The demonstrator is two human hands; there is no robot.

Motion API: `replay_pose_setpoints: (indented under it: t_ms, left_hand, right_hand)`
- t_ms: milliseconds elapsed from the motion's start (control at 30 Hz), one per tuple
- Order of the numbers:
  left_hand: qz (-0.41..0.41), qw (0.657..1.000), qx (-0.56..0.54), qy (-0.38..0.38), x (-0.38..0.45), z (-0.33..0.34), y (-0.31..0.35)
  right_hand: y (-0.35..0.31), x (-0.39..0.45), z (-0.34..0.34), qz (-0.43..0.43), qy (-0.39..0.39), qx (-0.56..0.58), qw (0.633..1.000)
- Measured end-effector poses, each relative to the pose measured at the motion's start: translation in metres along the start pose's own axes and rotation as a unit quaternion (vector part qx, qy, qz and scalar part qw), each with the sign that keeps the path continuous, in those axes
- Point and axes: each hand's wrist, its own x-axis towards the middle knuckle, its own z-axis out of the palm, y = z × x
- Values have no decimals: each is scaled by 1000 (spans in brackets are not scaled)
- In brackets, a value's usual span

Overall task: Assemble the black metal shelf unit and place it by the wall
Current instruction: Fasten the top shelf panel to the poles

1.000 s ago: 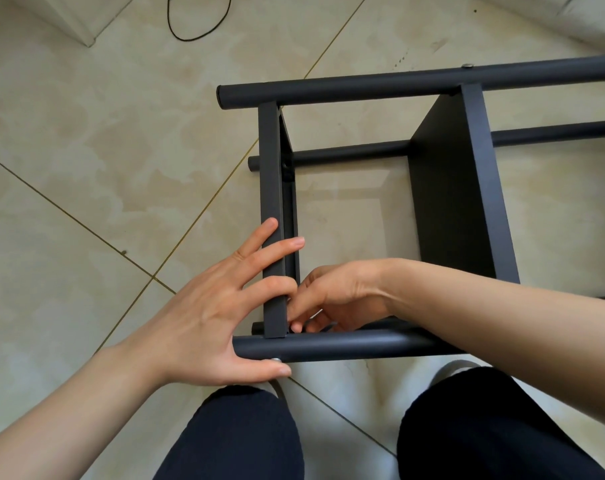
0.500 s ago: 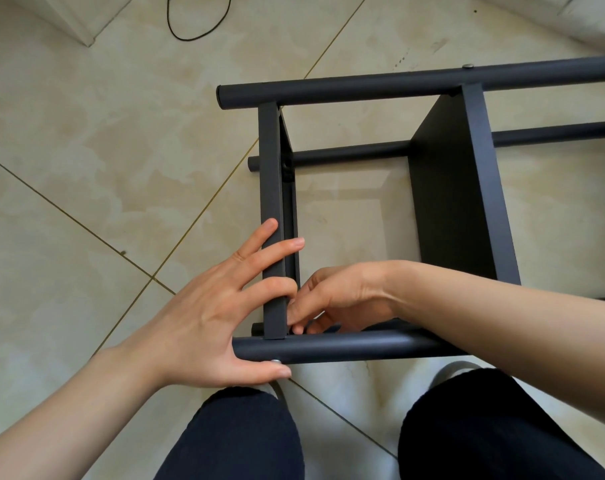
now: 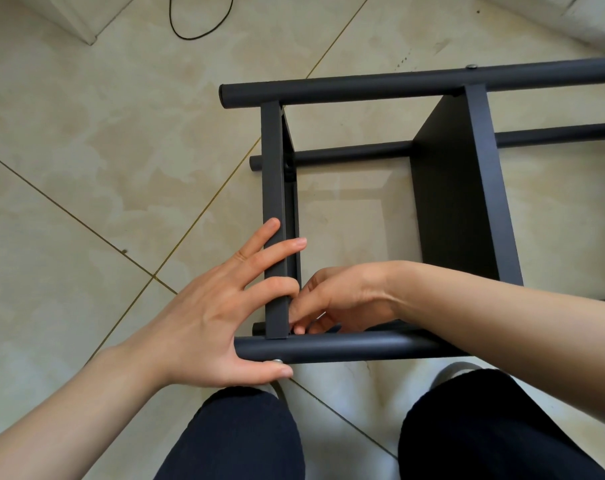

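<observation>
The black metal shelf unit of round tubes and flat panels (image 3: 460, 202) is seen lying on its side on the beige tiled floor (image 3: 86, 168), just in front of the knees. It is judged stiff and moderately heavy, with smooth painted tubes that may slip; it is best taken by the long round tubes near their joints. The flat black end crossbar (image 3: 273, 209) is steadied by the left hand (image 3: 207, 306), fingers spread and nearly straight across it, thumb pressed under the near round tube (image 3: 346, 348) beside a small silver bolt head (image 3: 277, 361). The right hand (image 3: 342, 299) is curled at the joint; something small seems pinched, though this cannot be told for sure
</observation>
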Motion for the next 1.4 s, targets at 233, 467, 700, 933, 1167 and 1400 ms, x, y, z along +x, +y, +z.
replay_pose_setpoints:
  t_ms: [233, 467, 700, 933, 1167, 1400]
  left_hand:
    - [1, 1000, 4, -1, 0, 1, -1]
    - [-2, 1000, 3, -1, -1, 1, -1]
    - [-3, 1000, 0, -2, 0, 1, -1]
    - [-5, 1000, 4, 0, -1, 2, -2]
    - [-4, 1000, -1, 0, -1, 2, -1]
    - [-7, 1000, 1, 2, 0, 3, -2]
  right_hand:
    - [-4, -5, -2, -6, -17, 2, 1000]
    - [2, -2, 3, -10, 22, -3, 1000]
    - [-4, -10, 1, -12, 0, -21, 1000]
    - [2, -2, 3, -11, 28, -10, 999]
    - [-3, -9, 0, -10, 0, -12, 1000]
    - [1, -2, 3, -15, 26, -9, 1000]
